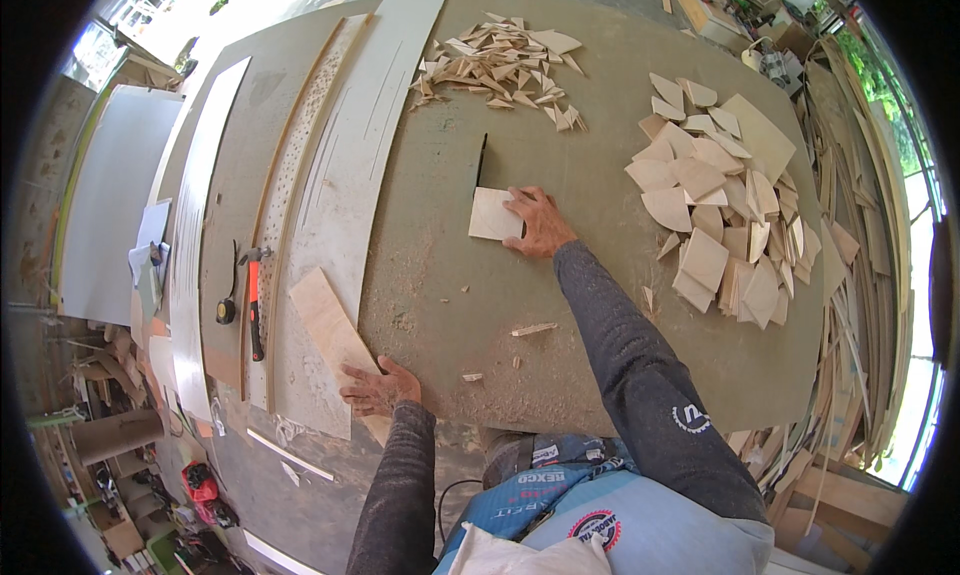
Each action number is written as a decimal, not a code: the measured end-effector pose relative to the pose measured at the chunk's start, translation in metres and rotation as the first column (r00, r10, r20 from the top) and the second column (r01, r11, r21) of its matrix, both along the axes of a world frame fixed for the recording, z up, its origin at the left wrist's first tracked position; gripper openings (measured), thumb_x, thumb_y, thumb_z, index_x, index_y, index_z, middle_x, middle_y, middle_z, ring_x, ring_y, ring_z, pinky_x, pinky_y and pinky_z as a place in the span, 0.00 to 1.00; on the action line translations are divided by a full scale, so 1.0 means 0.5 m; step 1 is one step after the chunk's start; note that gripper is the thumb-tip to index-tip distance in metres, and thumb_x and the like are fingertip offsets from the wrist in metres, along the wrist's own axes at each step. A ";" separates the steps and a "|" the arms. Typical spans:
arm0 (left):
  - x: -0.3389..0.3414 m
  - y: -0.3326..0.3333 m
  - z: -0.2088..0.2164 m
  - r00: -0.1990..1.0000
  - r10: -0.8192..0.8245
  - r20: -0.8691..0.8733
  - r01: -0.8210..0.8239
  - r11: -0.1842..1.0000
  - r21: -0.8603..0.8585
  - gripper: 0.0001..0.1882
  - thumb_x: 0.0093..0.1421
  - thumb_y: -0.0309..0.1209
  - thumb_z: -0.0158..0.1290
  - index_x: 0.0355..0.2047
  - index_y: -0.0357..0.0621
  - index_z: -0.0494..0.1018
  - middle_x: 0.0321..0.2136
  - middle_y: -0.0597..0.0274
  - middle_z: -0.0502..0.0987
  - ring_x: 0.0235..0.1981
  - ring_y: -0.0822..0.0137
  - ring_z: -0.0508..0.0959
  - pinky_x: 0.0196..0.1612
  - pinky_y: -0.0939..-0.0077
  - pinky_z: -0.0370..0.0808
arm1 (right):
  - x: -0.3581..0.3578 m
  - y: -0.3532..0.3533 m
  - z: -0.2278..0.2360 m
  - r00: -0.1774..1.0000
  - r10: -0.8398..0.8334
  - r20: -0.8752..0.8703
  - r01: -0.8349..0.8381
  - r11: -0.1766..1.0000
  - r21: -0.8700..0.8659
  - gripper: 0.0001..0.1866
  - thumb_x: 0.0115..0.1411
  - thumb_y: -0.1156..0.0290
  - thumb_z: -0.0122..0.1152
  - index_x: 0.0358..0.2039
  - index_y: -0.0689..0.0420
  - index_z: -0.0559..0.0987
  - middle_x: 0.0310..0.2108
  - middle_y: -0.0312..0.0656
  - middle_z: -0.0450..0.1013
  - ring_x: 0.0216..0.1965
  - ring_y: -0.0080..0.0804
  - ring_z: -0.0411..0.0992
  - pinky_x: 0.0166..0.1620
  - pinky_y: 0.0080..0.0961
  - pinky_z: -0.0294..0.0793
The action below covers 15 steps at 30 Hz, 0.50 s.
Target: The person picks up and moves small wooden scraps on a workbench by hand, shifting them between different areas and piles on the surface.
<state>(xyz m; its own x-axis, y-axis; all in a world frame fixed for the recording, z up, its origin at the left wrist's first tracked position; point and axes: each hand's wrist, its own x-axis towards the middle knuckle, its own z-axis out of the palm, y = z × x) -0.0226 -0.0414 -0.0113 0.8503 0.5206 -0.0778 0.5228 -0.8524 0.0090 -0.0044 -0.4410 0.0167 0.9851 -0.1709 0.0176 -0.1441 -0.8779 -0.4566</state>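
Observation:
My right hand (541,223) presses flat on a small pale plywood square (493,215) lying on the green-grey table (560,95), just below a dark saw slot (481,162). My left hand (377,388) rests with spread fingers at the near table edge, on the lower end of a long plywood strip (331,330). Both arms wear dark long sleeves.
A heap of cut plywood pieces (715,210) lies to the right, and a pile of thin offcuts (505,67) at the far side. Long white panels (360,145) run along the left. A hammer with an orange grip (253,300) lies beside them. Stacked boards (860,275) line the right wall.

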 end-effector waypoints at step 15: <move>0.000 -0.006 0.010 1.000 0.006 -0.006 -0.006 1.000 -0.017 0.46 0.69 0.58 0.41 0.76 0.57 0.33 0.72 0.26 0.41 0.74 0.33 0.43 0.71 0.31 0.38 | 0.007 -0.003 0.010 0.999 -0.018 -0.030 0.018 1.000 -0.015 0.41 0.45 0.53 0.76 0.59 0.58 0.77 0.69 0.48 0.62 0.69 0.45 0.55 0.71 0.46 0.56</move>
